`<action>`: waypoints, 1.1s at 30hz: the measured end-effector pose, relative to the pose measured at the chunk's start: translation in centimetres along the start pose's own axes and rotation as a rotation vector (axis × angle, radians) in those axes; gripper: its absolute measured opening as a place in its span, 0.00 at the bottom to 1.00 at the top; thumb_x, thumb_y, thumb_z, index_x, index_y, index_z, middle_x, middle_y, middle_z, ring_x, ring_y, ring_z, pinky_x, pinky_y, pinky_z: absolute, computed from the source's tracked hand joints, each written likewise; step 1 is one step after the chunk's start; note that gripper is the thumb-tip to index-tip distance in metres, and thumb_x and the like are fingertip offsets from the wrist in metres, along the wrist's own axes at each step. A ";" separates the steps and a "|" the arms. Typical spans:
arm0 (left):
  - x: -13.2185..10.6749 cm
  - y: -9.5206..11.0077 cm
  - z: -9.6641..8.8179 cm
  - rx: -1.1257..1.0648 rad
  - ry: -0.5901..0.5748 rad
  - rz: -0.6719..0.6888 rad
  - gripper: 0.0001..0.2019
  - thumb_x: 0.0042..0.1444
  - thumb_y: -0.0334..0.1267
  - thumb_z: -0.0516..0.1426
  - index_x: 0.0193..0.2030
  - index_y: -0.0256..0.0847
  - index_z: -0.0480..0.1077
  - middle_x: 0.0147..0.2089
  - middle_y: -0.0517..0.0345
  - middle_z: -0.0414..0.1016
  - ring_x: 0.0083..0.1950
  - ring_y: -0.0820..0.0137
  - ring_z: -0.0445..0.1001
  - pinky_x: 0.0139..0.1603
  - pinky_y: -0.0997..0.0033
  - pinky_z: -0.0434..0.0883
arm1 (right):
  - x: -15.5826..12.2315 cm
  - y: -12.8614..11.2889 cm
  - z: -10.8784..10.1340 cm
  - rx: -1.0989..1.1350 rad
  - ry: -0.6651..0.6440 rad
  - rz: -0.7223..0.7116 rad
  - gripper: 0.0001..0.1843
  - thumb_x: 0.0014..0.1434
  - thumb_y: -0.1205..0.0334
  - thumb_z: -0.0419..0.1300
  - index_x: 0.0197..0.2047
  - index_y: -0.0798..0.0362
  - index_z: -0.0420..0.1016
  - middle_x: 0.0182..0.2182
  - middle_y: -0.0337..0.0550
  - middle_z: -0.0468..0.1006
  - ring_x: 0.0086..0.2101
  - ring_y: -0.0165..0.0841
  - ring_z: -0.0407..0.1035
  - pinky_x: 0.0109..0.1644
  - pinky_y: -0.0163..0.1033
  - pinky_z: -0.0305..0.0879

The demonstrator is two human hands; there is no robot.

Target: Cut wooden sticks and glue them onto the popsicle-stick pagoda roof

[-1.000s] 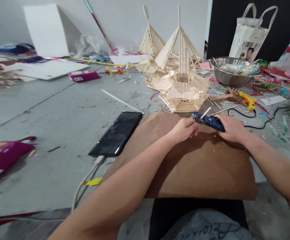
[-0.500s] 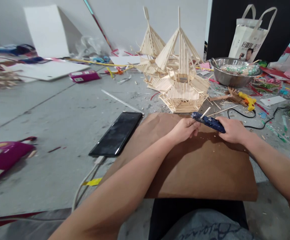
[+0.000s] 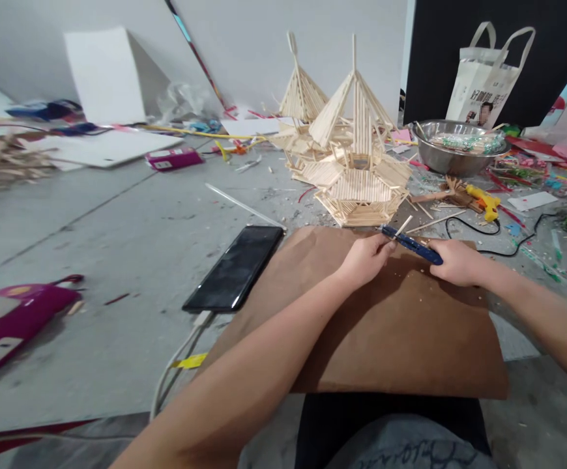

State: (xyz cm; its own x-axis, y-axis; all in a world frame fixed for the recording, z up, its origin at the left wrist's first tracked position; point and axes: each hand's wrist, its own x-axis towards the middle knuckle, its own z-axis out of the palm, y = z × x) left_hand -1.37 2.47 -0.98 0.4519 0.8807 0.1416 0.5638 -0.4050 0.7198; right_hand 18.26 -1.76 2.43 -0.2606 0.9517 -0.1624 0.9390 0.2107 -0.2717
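Head view: left hand [image 3: 367, 258], fingers pinching thin wooden stick [image 3: 404, 225]; right hand [image 3: 458, 262], fingers clenched around blue hand tool [image 3: 416, 247], its head at the stick; both items above brown board [image 3: 401, 352], near the stick-built model [image 3: 362, 187]

Toward the near edge of the tabletop [image 3: 151, 254], a black phone [image 3: 234, 268] is joined to a pale cable [image 3: 161, 384]; farther left, a magenta device [image 3: 29, 319] is laid. Toward the far edge, a white panel [image 3: 102, 78] is propped. Toward the far right corner, a steel bowl [image 3: 452, 160] is set before a white bag [image 3: 481, 85]; a yellow glue gun [image 3: 483, 200] is laid nearer.
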 end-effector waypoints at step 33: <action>0.0 0.1 0.4 0.430 -0.090 0.010 0.18 0.59 0.47 0.43 0.31 0.41 0.68 0.33 0.52 0.75 0.36 0.64 0.73 0.32 0.70 0.61 | 1.5 2.3 0.9 0.533 -0.316 0.495 0.10 0.44 0.62 0.54 0.16 0.53 0.59 0.09 0.35 0.60 0.10 0.27 0.56 0.14 0.33 0.53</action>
State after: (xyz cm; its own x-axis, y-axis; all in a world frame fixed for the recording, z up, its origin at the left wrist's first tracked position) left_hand -1.02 2.34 -1.17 0.5067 0.8589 0.0740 0.7866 -0.4958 0.3679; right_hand 19.80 -0.09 0.69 0.0332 0.7817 -0.6227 0.7494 -0.4317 -0.5020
